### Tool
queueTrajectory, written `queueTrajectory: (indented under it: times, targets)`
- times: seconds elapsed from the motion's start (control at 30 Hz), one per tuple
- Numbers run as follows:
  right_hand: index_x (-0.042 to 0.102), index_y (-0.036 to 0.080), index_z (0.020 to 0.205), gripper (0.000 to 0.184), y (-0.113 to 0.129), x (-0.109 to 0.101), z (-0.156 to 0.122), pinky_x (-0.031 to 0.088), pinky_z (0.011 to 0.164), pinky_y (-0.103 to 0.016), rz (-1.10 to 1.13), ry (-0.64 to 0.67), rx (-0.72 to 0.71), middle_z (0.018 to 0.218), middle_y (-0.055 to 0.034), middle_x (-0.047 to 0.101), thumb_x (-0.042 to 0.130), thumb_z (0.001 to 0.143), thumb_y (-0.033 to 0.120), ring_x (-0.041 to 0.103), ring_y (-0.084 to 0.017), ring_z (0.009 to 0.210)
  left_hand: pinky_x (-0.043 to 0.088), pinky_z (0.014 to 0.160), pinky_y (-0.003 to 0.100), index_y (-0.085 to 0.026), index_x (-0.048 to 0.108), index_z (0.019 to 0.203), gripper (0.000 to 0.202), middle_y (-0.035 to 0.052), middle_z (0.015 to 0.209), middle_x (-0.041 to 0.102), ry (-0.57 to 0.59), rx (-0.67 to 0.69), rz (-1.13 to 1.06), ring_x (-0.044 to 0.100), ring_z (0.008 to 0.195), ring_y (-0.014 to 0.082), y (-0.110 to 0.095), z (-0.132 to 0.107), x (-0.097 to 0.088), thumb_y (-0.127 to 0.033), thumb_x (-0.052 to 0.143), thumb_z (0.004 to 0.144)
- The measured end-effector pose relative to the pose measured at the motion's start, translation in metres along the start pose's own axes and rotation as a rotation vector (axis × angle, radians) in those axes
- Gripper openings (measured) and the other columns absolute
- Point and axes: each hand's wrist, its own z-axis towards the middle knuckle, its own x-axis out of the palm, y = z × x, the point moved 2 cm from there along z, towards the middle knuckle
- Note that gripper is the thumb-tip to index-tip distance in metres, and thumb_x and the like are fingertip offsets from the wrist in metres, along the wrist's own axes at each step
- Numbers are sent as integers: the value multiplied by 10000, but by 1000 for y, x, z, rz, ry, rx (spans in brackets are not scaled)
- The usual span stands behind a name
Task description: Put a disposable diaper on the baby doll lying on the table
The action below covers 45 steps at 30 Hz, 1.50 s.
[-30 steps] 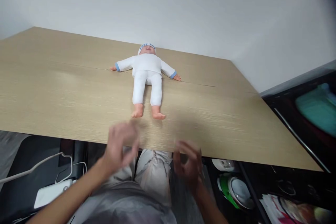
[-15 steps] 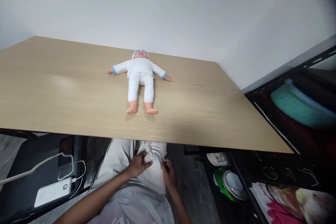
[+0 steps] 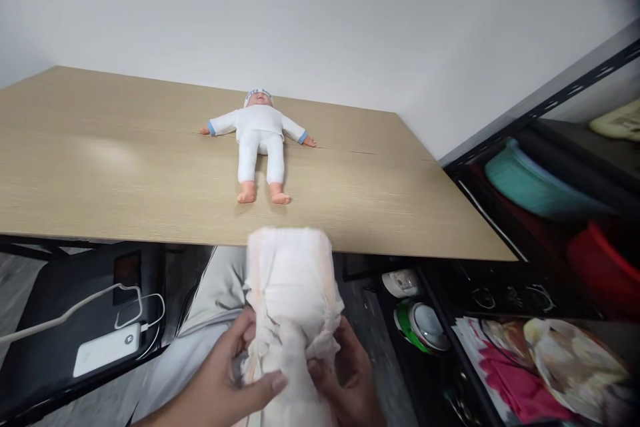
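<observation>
White diaper [image 3: 295, 273], white doll clothes [image 3: 260, 121] with blue cuffs [image 3: 303, 137]

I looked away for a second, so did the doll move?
No. The doll lies at the same place along the seam in the table; only the camera's view shifted.

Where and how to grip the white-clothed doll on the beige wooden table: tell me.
Probably grip the doll by both sides of its torso, from the feet end: it lies face-up, arms outspread, feet toward the near edge of the table.
</observation>
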Motion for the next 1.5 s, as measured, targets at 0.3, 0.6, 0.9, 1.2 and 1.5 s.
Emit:
queueTrajectory:
  times: [0.3, 0.6, 0.9, 1.2, 1.5]
  targets:
    - [739, 243, 1162, 409, 26, 84, 95, 664, 850, -334, 164, 70, 28, 1085, -77, 868, 866, 974, 583, 826, -264, 965, 661, 951, 412, -280, 664, 1181, 614, 63, 1107, 835, -319, 239, 27, 811, 1076, 318, -54, 55, -47, -657, 965, 802]
    - [748, 207, 1213, 458, -30, 86, 115, 578, 767, -333, -78, -36, 12, 895, -32, 803, 789, 1025, 623, 707, -212, 789, 634, 801, 360, -235, 620, 1230, 801, 59, 996, 847, -302, 71, -65, 829, 895, 275, -12, 100, -75, -758, 981, 742]
    - [733, 296, 1301, 235, 38, 78, 127, 628, 1030, -505, -429, -72, -430, 1259, -100, 785, 745, 1083, 384, 732, -318, 1175, 633, 820, 347, -251, 584, 1315, 772, 61, 1051, 851, -281, 57, -2, 841, 996, 286, -5, 90, -64, -729, 939, 824]
    - [501, 168, 1759, 749, 25, 134, 189, 333, 1443, -609, -753, 303, -460, 1858, -200, 436, 708, 1126, 511, 350, -379, 1760, 566, 790, 340, -298, 597, 1346, 561, 10, 998, 833, -226, 133, 318, 799, 892, 253, -7, 77, -75, -582, 871, 947]
    - [448, 233, 1818, 745, 1, 134, 179, 290, 1451, -610, -905, 256, -495, 1903, -168, 369, 625, 1167, 547, 319, -376, 1770, 601, 970, 437, -284, 726, 1257, 274, 85, 1178, 829, -267, 550, 950, 784, 1075, 318, -138, 123, -145, -503, 648, 1111]
